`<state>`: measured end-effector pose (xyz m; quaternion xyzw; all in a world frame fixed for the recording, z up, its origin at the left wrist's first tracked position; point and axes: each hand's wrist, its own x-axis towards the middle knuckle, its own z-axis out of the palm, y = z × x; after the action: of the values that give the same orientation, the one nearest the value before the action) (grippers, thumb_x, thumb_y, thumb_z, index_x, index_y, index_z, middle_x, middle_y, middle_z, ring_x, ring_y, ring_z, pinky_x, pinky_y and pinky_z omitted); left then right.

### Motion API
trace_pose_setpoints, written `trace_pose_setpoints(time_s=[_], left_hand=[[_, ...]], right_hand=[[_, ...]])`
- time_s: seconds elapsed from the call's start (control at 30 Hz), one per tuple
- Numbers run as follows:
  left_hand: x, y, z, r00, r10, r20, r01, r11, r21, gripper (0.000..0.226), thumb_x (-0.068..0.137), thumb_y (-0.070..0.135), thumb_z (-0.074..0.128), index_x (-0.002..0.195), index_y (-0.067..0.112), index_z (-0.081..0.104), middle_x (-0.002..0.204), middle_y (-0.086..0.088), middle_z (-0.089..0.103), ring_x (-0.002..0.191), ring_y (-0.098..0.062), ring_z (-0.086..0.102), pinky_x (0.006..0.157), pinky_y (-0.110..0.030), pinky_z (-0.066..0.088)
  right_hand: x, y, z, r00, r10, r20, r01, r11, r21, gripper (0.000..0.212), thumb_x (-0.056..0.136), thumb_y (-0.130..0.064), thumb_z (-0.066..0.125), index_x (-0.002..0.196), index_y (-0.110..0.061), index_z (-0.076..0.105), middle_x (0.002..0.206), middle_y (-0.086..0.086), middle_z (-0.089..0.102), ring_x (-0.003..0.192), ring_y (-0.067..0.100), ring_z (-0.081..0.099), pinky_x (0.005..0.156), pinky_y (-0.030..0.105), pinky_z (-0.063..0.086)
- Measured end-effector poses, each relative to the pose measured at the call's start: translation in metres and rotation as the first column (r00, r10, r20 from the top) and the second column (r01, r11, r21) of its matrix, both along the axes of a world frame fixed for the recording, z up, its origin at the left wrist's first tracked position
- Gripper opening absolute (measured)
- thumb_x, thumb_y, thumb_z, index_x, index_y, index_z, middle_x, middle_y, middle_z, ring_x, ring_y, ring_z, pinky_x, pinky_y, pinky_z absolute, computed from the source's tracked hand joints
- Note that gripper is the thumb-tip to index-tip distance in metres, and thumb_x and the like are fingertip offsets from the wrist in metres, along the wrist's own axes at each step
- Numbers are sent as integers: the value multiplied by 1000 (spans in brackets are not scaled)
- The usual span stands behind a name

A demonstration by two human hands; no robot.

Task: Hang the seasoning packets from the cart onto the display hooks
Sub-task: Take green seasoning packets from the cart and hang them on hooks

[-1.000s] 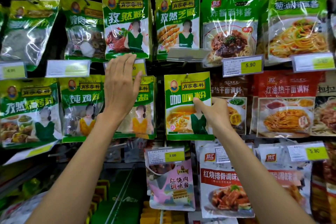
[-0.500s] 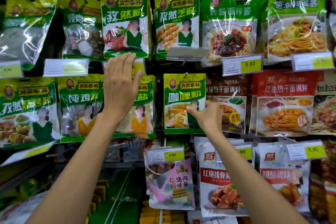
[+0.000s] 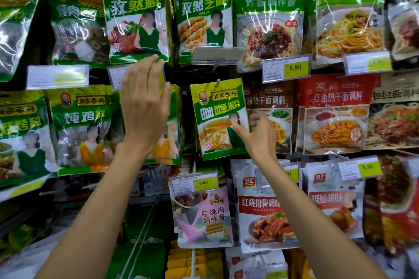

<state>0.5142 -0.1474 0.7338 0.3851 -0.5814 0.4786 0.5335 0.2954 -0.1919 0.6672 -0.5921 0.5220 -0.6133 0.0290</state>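
Note:
A green and yellow curry powder packet (image 3: 217, 118) hangs on a display hook (image 3: 218, 84) in the middle row, tilted slightly. My right hand (image 3: 260, 133) pinches its lower right edge, thumb on the front and fingers behind. My left hand (image 3: 145, 106) is raised flat with straight fingers in front of the stack of green packets (image 3: 174, 124) to the left, its fingertips at the price tag (image 3: 116, 76) above that stack. The cart is out of view.
Rows of hanging packets fill the rack: green ones (image 3: 136, 13) above and left, red noodle sauce packets (image 3: 335, 115) right, white and pink ones (image 3: 204, 215) below. Yellow price tags (image 3: 285, 70) stick out on hook ends. A wire rail (image 3: 140, 240) runs below.
My right hand slid the curry packet further back on its hook and now holds only its right edge. My left hand stays raised, turned slightly edge-on. The view moved closer.

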Motion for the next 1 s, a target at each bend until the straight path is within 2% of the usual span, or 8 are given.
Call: trace_pose_setpoints(time_s=[0.1, 0.2, 0.4, 0.53, 0.63, 0.7, 0.77, 1.0], left_hand=[[-43, 3, -28, 978, -203, 39, 202, 979, 31, 30, 99, 14, 47, 121, -3, 57, 119, -18, 60, 114, -32, 54, 102, -42, 40], [-106, 7, -73, 876, -482, -31, 476, 851, 222, 27, 98, 16, 45, 110, 0, 63, 104, -14, 65, 101, -28, 57, 91, -35, 42], [-255, 19, -192, 557, -700, -447, 753, 199, 627, 29, 101, 23, 42, 109, 6, 64, 106, -7, 66, 99, -18, 58, 84, -23, 41], [-355, 39, -280, 444, -647, -620, 709, -169, 685, 31, 101, 26, 41, 96, 8, 65, 85, -6, 67, 71, -6, 57, 66, -26, 43], [-425, 60, -345, 458, -585, -670, 595, -358, 720, 27, 100, 20, 42, 89, 9, 64, 67, 3, 58, 49, 2, 46, 51, -12, 33], [-467, 74, -387, 492, -537, -685, 526, -444, 725, 23, 99, 13, 45, 95, 6, 67, 72, 8, 61, 61, 4, 53, 55, -10, 34], [-503, 86, -428, 519, -522, -677, 445, -511, 735, 21, 98, 9, 47, 95, 3, 67, 81, -4, 68, 75, -16, 60, 62, -21, 35], [-597, 102, -561, 614, -562, -554, 124, -624, 771, 29, 99, 19, 45, 103, -1, 66, 98, -23, 69, 92, -34, 64, 76, -38, 47]], right_hand=[[-27, 26, -15, 999, -1, 54, 4, 998, -70, 26, 91, -25, 63, 111, -10, 58, 93, 0, 61, 89, 16, 58, 78, 31, 49], [-71, 57, -45, 994, -63, 89, 70, 994, -80, 14, 98, -22, 54, 102, -12, 62, 80, -8, 59, 75, 6, 57, 63, 14, 42], [-186, 140, -148, 926, -353, 134, 340, 934, 107, 24, 100, -19, 49, 88, -6, 65, 76, 3, 67, 67, 12, 58, 62, 26, 42], [-262, 206, -229, 806, -575, 138, 500, 787, 361, 26, 99, -19, 48, 83, -8, 64, 72, 2, 64, 66, 14, 57, 62, 18, 39], [-314, 250, -293, 663, -731, 161, 563, 629, 537, 25, 99, -18, 50, 89, -2, 68, 83, 9, 71, 77, 19, 64, 69, 29, 42], [-345, 274, -338, 576, -807, 129, 565, 507, 650, 26, 98, -21, 50, 94, -2, 68, 89, 15, 71, 88, 29, 65, 72, 35, 42], [-372, 296, -382, 522, -848, 95, 557, 423, 715, 28, 99, -24, 50, 96, -4, 70, 90, 15, 72, 88, 29, 65, 71, 33, 41], [-431, 349, -511, 253, -964, 83, 420, 187, 888, 27, 97, -19, 52, 85, -2, 68, 86, 16, 72, 86, 31, 68, 73, 37, 50]])
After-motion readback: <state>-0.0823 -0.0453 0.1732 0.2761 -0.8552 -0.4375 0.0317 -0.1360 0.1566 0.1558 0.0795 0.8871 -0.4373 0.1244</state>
